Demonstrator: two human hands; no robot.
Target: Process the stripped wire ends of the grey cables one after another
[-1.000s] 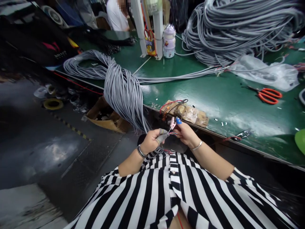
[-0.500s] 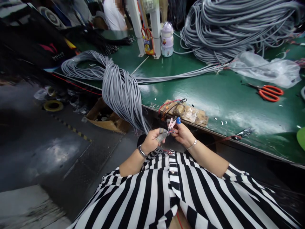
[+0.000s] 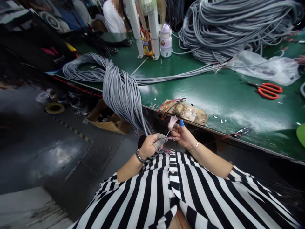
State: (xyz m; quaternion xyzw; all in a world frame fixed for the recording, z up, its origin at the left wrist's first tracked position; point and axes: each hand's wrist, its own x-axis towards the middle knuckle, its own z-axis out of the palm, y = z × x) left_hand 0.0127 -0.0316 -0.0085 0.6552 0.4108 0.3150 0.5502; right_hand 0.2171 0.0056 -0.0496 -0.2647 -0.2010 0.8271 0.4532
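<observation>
My left hand, with a grey finger cot on the thumb, is closed on the end of a grey cable from the bundle that hangs off the table edge. Thin coloured wires stick out of that end between my hands. My right hand, with a blue cot on one fingertip, pinches a small pink cutter right at the wire tips. Both hands hover just in front of the green table's edge, over my striped shirt.
A grey cable bundle drapes over the table's left edge; a big coil lies at the back. Orange scissors, a plastic bag, a taped brown block, a bottle. A cardboard box sits on the floor. Another person sits far behind.
The pink cutter has tilted and lifted a little in my right hand. Both hands stay together at the cable end; the view has shifted slightly.
</observation>
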